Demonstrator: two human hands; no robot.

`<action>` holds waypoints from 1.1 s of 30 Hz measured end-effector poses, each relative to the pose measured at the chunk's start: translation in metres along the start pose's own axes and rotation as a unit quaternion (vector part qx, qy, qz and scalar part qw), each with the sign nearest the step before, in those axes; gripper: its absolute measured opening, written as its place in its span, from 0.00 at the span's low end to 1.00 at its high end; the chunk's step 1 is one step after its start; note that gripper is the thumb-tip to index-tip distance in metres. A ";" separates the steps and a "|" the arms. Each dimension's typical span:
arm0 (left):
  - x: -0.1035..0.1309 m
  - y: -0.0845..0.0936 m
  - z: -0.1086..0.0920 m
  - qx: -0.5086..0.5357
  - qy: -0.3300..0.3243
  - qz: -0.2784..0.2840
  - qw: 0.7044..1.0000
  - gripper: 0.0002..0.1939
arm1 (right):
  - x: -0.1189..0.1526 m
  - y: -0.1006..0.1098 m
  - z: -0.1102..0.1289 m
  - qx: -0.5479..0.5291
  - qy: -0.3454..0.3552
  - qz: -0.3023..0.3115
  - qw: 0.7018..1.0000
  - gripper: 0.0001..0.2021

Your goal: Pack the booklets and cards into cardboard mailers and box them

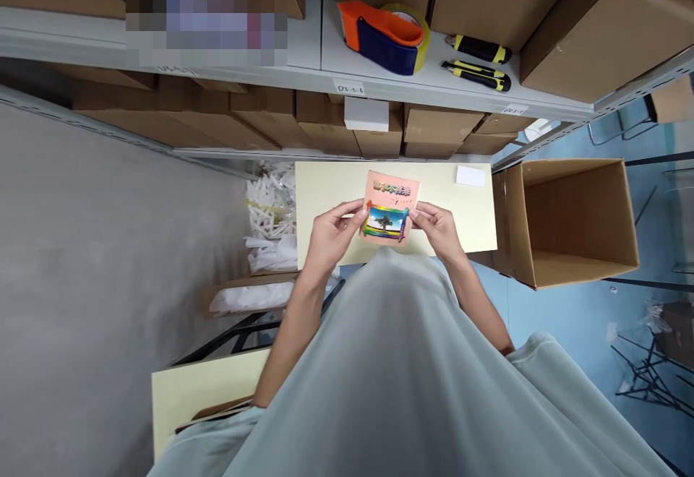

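Between my hands, above the cream tabletop (330, 184), is a thin pink booklet (388, 208) with a colourful title and a picture of a tree in a rainbow-edged frame. Its cover faces me, tilted slightly. My left hand (332, 235) pinches its left edge between thumb and fingers. At the opposite edge my right hand (440, 230) grips it the same way, thumb on the front. The fingertips behind the booklet are hidden. A small white rectangle (470, 175) lies at the table's back right.
Right of the table stands an open cardboard box (580, 217). The shelf (325, 65) ahead carries cartons, a tape dispenser (384, 36) and two utility knives (480, 61). White packing material (271, 206) is heaped at the table's left. Another cream board (211, 383) is at lower left.
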State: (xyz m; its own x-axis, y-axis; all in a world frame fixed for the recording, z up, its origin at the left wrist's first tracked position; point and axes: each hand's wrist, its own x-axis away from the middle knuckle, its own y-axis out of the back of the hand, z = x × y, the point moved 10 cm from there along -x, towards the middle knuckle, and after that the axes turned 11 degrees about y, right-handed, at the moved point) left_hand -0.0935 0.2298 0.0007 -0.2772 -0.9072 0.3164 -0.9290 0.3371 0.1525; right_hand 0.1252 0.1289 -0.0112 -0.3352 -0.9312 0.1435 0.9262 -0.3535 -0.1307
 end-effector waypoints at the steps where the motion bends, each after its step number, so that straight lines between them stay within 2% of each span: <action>1: -0.002 -0.001 0.003 -0.002 0.008 0.006 1.000 0.31 | 0.000 0.001 -0.001 0.003 0.003 0.001 1.000 0.32; 3: 0.000 0.000 -0.001 -0.022 -0.006 -0.008 1.000 0.26 | -0.003 0.004 0.000 0.012 0.020 -0.004 1.000 0.32; 5: 0.010 -0.004 -0.018 -0.055 -0.056 -0.028 0.997 0.19 | -0.007 0.006 0.003 0.025 0.046 -0.014 0.999 0.32; 7: 0.026 -0.014 -0.038 -0.095 -0.118 -0.042 0.988 0.12 | -0.012 0.006 0.008 0.035 0.070 -0.021 0.997 0.32; 9: 0.045 -0.031 -0.055 -0.133 -0.177 -0.035 0.974 0.07 | -0.016 0.003 0.015 0.031 0.088 -0.016 0.996 0.32; 13: 0.077 -0.072 -0.065 -0.176 -0.268 0.010 0.947 0.07 | -0.021 -0.007 0.022 0.021 0.089 -0.010 0.996 0.28; 16: 0.091 -0.080 -0.069 -0.174 -0.301 -0.009 0.938 0.09 | -0.022 -0.006 0.022 0.007 0.078 -0.014 0.997 0.20; 18: 0.091 -0.076 -0.071 -0.156 -0.289 -0.026 0.944 0.08 | -0.023 0.000 0.027 -0.014 0.100 -0.015 0.995 0.19; 21: 0.073 -0.059 -0.065 -0.103 -0.195 -0.058 0.974 0.05 | -0.025 0.016 0.031 0.004 0.134 -0.023 0.991 0.23; 23: 0.053 -0.046 -0.050 -0.041 -0.105 -0.080 0.990 0.10 | -0.024 0.027 0.025 0.050 0.121 -0.032 0.991 0.25; 26: 0.028 -0.036 -0.024 0.047 -0.002 -0.079 0.996 0.19 | -0.017 0.037 0.013 0.110 0.087 -0.046 0.989 0.22; 28: 0.019 -0.033 -0.017 0.065 0.002 -0.078 0.995 0.19 | -0.010 0.035 0.011 0.119 0.087 -0.041 0.988 0.17; 31: 0.024 -0.026 -0.024 0.030 -0.068 -0.119 0.990 0.09 | 0.002 0.024 0.019 0.097 0.122 -0.008 0.988 0.09; 33: 0.033 -0.025 -0.029 -0.009 -0.103 -0.146 0.984 0.09 | 0.007 0.020 0.025 0.085 0.141 0.013 0.986 0.07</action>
State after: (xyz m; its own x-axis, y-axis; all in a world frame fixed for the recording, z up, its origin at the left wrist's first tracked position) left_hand -0.0723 0.1984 0.0345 -0.0453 -0.9972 0.0598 -0.9724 0.0578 0.2259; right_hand 0.1458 0.1174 0.0114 -0.3231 -0.9361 -0.1391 0.9428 -0.3310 0.0381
